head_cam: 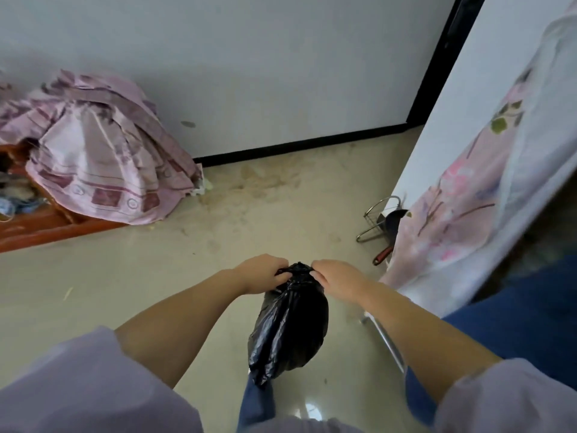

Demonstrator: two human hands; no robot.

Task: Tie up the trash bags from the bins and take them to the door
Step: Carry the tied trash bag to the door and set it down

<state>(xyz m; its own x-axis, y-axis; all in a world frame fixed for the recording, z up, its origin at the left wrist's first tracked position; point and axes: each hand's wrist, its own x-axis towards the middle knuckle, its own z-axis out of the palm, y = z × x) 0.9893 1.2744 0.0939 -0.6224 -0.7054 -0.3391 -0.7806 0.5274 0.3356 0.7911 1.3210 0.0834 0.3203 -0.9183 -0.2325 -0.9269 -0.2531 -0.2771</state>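
A full black trash bag [288, 326] hangs in the air in front of me, above the beige floor. Its gathered, bunched top sits between my two hands. My left hand [260, 273] grips the neck from the left with its fingers curled into the plastic. My right hand [335, 278] pinches the same bunched neck from the right. The bag's lower end hangs down over my blue trouser leg [254, 404]. No bin and no door are in view.
A pink patterned cloth [103, 157] is heaped over an orange-brown piece of furniture [46, 226] at the left. A white wall with a black skirting [296, 145] runs behind. A floral cloth [462, 195] hangs at the right, with a wire rack [376, 218] and dark pan [395, 221] beside it.
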